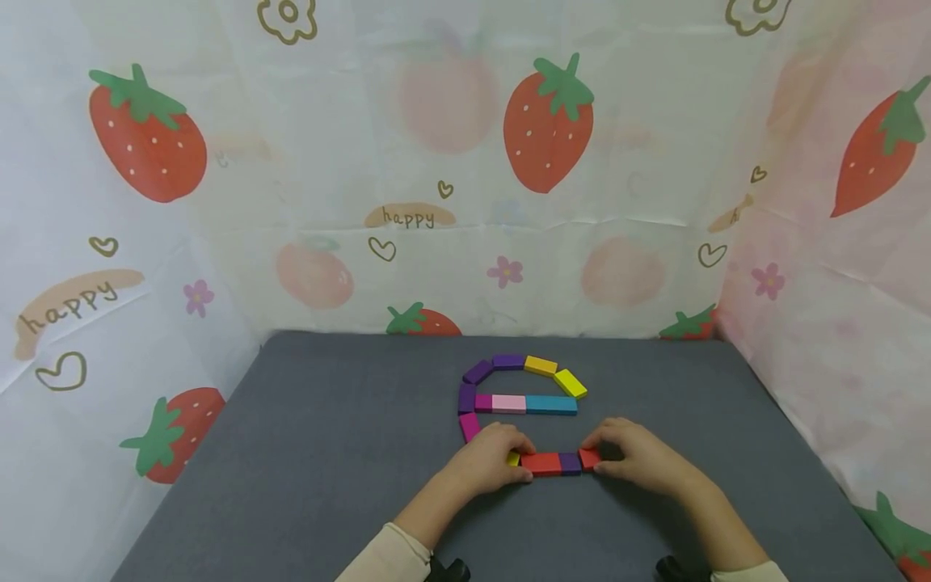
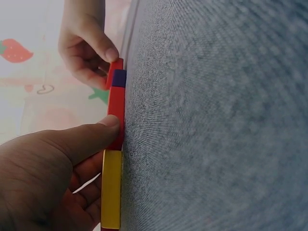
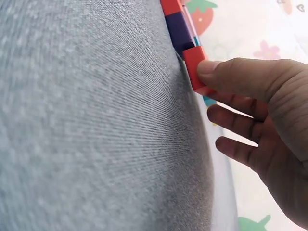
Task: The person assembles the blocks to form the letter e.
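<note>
Coloured blocks form a curved outline like a letter "e" on the grey table. In its bottom row, my left hand (image 1: 486,462) pinches a long red block (image 1: 541,465) between thumb and fingers. Against that block's right end sits a small purple block (image 1: 570,464). At the row's right end my right hand (image 1: 647,459) pinches a short red block (image 3: 194,67), slightly tilted beside the purple one. The left wrist view shows a yellow block (image 2: 111,190) joining the long red block on the left. My left hand hides part of the lower-left curve in the head view.
Above the hands, a middle row holds magenta, pink (image 1: 508,404) and blue (image 1: 551,405) blocks. Purple (image 1: 508,362) and yellow (image 1: 570,384) blocks arch over it; a magenta block (image 1: 469,426) continues down the left. Strawberry-print cloth (image 1: 451,275) surrounds the grey table (image 1: 349,453).
</note>
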The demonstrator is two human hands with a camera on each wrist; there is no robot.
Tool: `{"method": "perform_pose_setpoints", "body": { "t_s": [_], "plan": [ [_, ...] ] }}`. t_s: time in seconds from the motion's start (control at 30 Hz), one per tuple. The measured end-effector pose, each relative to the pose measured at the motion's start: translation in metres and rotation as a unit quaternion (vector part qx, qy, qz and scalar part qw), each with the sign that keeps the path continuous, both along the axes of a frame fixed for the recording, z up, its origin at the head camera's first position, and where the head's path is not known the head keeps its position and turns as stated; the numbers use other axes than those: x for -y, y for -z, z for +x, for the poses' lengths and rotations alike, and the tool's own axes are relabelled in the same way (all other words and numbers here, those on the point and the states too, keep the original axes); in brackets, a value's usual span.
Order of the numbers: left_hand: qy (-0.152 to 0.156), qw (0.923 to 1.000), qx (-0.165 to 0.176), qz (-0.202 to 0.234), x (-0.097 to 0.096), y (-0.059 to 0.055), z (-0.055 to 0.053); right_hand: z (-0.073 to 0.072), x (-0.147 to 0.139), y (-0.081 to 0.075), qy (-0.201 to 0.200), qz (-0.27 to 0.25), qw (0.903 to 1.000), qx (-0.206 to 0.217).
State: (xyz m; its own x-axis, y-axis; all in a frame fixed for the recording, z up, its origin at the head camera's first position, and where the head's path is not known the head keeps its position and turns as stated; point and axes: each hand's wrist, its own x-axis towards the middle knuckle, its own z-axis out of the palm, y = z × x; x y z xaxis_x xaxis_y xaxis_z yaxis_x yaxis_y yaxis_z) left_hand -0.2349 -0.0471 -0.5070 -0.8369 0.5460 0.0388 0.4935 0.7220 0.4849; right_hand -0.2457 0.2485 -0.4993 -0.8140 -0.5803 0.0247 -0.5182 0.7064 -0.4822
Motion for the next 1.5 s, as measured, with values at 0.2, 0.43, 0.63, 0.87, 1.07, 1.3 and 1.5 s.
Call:
{"method": "perform_pose_setpoints", "body": {
  "t_s": [0.2, 0.43, 0.63, 0.87, 1.07, 1.3, 1.5],
  "plan": [
    [-0.003, 1.0000, 0.005, -0.001, -0.0010, -0.0013, 0.0012, 0.0009, 0.0030, 0.0021, 0.000, 0.005, 0.9999, 0.009],
    [-0.004, 1.0000, 0.007, -0.002, -0.0007, -0.0027, 0.0015, 0.0015, 0.0053, 0.0027, 0.010, 0.007, 0.9998, 0.015],
    [-0.004, 1.0000, 0.005, 0.000, 0.0003, -0.0059, 0.0025, -0.0002, 0.0065, 0.0030, 0.014, 0.008, 0.9998, 0.014],
    [-0.008, 0.9999, 0.014, 0.001, 0.0010, -0.0074, 0.0044, -0.0004, 0.0073, 0.0031, 0.005, 0.009, 0.9998, 0.015],
    [-0.008, 0.9998, 0.016, -0.003, 0.0002, -0.0067, 0.0026, -0.0002, 0.0070, 0.0021, 0.007, 0.008, 0.9998, 0.015],
    [-0.009, 0.9996, 0.025, -0.007, 0.0005, -0.0068, 0.0019, 0.0007, 0.0079, 0.0039, 0.008, 0.013, 0.9998, 0.012],
    [-0.002, 0.9996, 0.028, -0.005, 0.0014, -0.0054, 0.0005, 0.0044, 0.0074, 0.0025, 0.008, 0.018, 0.9997, 0.013]
  ]
}}
